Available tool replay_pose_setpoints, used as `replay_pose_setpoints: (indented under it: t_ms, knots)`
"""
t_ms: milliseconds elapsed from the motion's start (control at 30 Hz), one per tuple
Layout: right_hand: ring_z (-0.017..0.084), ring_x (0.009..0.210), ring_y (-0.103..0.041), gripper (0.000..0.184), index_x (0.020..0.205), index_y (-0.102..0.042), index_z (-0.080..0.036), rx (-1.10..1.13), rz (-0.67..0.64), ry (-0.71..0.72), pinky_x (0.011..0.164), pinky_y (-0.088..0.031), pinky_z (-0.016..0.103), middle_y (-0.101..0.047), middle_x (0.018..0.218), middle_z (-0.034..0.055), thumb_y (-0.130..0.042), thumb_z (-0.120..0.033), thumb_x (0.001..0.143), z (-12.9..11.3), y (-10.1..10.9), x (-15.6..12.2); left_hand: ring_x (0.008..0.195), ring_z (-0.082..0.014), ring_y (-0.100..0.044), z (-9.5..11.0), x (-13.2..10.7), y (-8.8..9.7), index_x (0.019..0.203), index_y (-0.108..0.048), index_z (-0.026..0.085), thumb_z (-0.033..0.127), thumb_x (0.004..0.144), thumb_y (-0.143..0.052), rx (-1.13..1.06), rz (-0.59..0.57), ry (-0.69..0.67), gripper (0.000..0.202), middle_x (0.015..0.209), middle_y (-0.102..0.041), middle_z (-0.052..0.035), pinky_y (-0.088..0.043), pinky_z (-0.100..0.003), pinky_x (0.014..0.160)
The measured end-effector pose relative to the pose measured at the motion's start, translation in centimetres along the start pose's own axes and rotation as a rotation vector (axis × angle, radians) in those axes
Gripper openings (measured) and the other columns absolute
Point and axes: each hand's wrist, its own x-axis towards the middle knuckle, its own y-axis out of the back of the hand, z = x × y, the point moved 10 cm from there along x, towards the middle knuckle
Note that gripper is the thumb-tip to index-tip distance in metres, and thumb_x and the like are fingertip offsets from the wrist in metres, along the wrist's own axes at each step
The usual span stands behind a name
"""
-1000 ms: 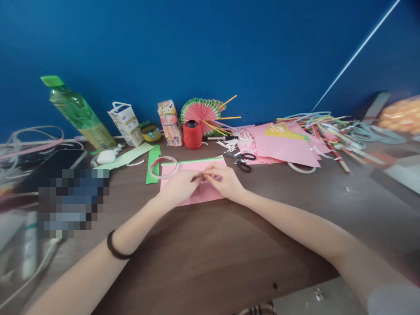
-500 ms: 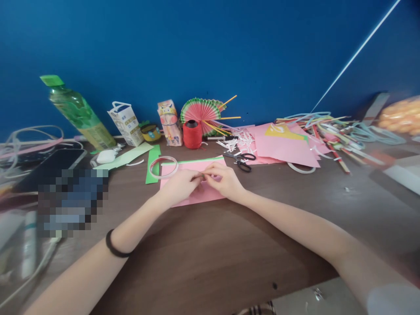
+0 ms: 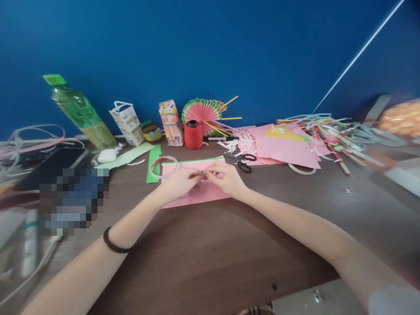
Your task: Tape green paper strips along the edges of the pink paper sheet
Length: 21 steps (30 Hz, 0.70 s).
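Note:
My left hand (image 3: pixel 181 183) and my right hand (image 3: pixel 229 179) meet fingertip to fingertip above a pink paper sheet (image 3: pixel 193 197). Both are closed in a pinch. A small green piece (image 3: pixel 204 174) shows between their fingertips; its exact kind is too small to make out. Along the sheet's far edge runs a narrow green strip (image 3: pixel 187 162). A tape roll (image 3: pixel 152 167) lies by the sheet's far left corner, near my left hand, partly over a green paper piece (image 3: pixel 152 175). Black-handled scissors (image 3: pixel 244 166) rest just beyond my right hand.
Along the blue wall stand a green bottle (image 3: pixel 82 113), a milk carton (image 3: pixel 127 124), a decorated box (image 3: pixel 171 123), a red thread spool (image 3: pixel 193 136) and a pleated paper fan (image 3: pixel 201 109). Pink sheets (image 3: pixel 282 151) and paper strips lie right; a phone (image 3: pixel 59 164) lies left.
My fingers have shifted slightly around the small green piece, which shows a little more now. My left wrist has moved slightly left. The other things lie as before.

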Motion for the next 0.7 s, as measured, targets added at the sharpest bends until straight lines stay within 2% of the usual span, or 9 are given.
replay_pose_setpoints:
  t_ms: [267,433,700]
  knots:
    - [0.013,0.073,-0.056,0.012,0.076,-0.065,-0.014,-0.061,0.025,0.025,0.066,-0.044,0.025,-0.062,0.077,0.0037,-0.054,-0.011,0.078,-0.26,0.13,-0.02,0.076,-0.0140,-0.060,0.04,0.00,-0.34,0.079,-0.060,0.015,0.025,0.079,-0.038,-0.068,-0.012,0.018,0.024,0.078,-0.066,-0.0022,-0.044,-0.025,0.073]
    - [0.015,0.075,-0.056,0.012,0.076,-0.064,-0.016,-0.119,0.048,0.050,0.070,-0.044,0.027,-0.062,0.078,0.0039,-0.053,-0.013,0.079,-0.52,0.35,-0.15,0.080,-0.0151,-0.059,0.32,-0.04,0.02,0.082,-0.062,0.016,0.025,0.076,-0.043,0.016,0.051,0.020,0.022,0.085,-0.066,-0.0009,-0.043,-0.025,0.075]
    - [0.016,0.077,-0.056,0.013,0.078,-0.064,-0.016,-0.193,0.053,0.054,0.072,-0.045,0.028,-0.062,0.079,0.0040,-0.051,-0.016,0.080,-0.52,0.27,-0.20,0.081,-0.0141,-0.060,-0.04,0.09,-0.42,0.080,-0.063,0.016,0.019,0.075,-0.038,-0.057,0.063,0.010,0.025,0.083,-0.067,0.0002,-0.044,-0.024,0.080]
